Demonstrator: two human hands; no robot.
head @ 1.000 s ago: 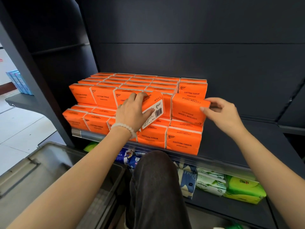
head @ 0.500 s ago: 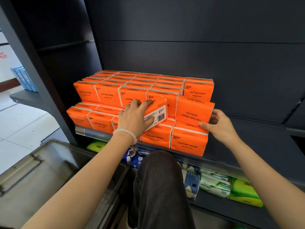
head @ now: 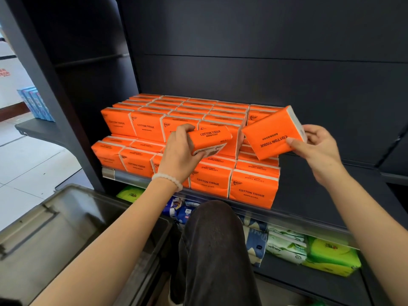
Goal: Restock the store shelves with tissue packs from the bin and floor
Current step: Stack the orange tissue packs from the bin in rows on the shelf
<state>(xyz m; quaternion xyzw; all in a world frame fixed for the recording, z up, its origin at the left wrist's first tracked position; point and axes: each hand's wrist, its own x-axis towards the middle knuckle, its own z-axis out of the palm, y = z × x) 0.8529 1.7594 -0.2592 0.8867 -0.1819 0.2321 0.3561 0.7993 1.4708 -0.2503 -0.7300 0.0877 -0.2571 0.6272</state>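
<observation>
every orange plastic-wrapped tissue pack in the stack [head: 251,191] on the dark metal shelf [head: 309,195] reads "COTTON TISSUE" in black. left hand [head: 178,155], white bead bracelet [head: 167,180] on the wrist, grips one orange pack [head: 209,138] from its left end, label facing up, white barcode sticker underneath, held just in front of the stack. right hand [head: 318,149] pinches a second orange pack [head: 273,133], tilted with its writing upside down, over the stack's right end. below both hands sit green and white soft packs [head: 287,246], one reading "winey", and a grey bin [head: 66,239] is under the left forearm
</observation>
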